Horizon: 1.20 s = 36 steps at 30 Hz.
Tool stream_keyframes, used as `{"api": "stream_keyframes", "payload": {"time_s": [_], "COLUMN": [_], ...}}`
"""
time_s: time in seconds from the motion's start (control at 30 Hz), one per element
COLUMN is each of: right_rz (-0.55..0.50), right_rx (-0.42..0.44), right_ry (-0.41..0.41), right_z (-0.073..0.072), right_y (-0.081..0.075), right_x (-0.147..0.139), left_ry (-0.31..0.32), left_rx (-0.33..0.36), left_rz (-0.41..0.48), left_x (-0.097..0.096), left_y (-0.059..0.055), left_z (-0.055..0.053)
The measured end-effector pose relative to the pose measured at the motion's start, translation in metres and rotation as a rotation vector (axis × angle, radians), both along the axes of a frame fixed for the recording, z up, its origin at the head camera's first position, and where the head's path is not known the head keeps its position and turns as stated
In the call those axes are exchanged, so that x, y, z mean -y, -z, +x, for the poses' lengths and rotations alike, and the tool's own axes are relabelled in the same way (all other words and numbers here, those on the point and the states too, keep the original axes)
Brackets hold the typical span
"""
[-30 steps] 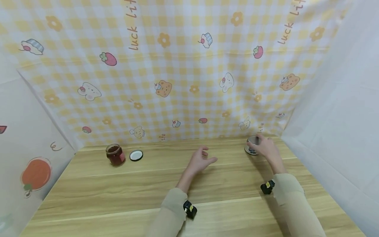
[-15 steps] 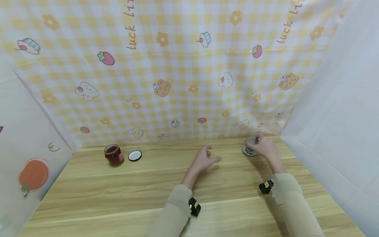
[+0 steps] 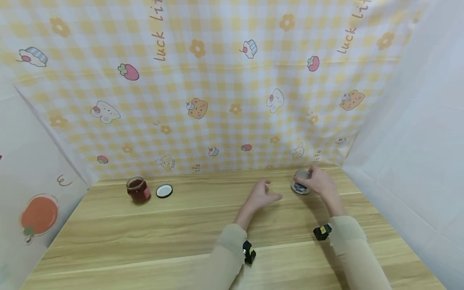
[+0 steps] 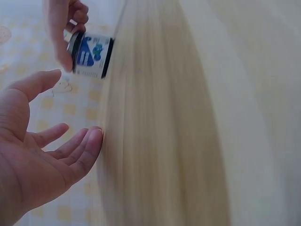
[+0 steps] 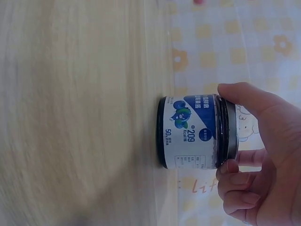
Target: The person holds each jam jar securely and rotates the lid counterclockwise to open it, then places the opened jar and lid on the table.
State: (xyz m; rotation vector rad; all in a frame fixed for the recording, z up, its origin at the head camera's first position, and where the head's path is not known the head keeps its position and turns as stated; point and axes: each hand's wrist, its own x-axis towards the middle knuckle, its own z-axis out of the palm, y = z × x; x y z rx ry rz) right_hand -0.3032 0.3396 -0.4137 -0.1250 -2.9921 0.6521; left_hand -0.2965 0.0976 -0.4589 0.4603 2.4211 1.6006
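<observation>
On the right of the head view, my right hand [image 3: 322, 184] grips a small jar of blueberry jam [image 3: 299, 188] from above. In the right wrist view, thumb and fingers curl round its silvery lid [image 5: 233, 131], and the blue-and-white label [image 5: 190, 127] shows blueberries. The jar is upright, at or just above the wooden table; I cannot tell which. My left hand [image 3: 260, 196] hovers to the left of this jar, apart from it. In the left wrist view, the left hand [image 4: 44, 150] has its fingers loosely bent and thumb spread, holding nothing.
An uncovered glass jar of dark red jam [image 3: 138, 190] stands at the back left of the table [image 3: 174, 225]. Beside it lies a round lid [image 3: 164, 191], white side up. A yellow checked cloth [image 3: 224, 88] hangs behind the table.
My right hand has brought the blueberry jam jar a little left and nearer to me. The left hand has moved right, towards it. The view has shifted slightly.
</observation>
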Motion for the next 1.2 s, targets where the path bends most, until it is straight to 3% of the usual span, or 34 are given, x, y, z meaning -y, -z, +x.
{"api": "stream_keyframes", "payload": {"time_s": [0.2,0.47,0.83,1.2], "right_rz": [0.01,0.005,0.045,0.052], "right_rx": [-0.023,0.008,0.026,-0.032], "right_ry": [-0.006,-0.024,-0.058,-0.072], "right_z": [0.002,0.005,0.011,0.013], "right_y": [0.004,0.005,0.004,0.006], "right_x": [0.005,0.015,0.028,0.034], "left_ry": [0.002,0.0,0.014,-0.007], "left_rx": [-0.022,-0.06,-0.064,-0.125], "left_rz": [-0.038,-0.103,-0.058,-0.044], "left_x": [-0.017,-0.03,-0.04,-0.047], "left_y": [0.001,0.001,0.002,0.005], "left_z": [0.003,0.006,0.006,0.003]}}
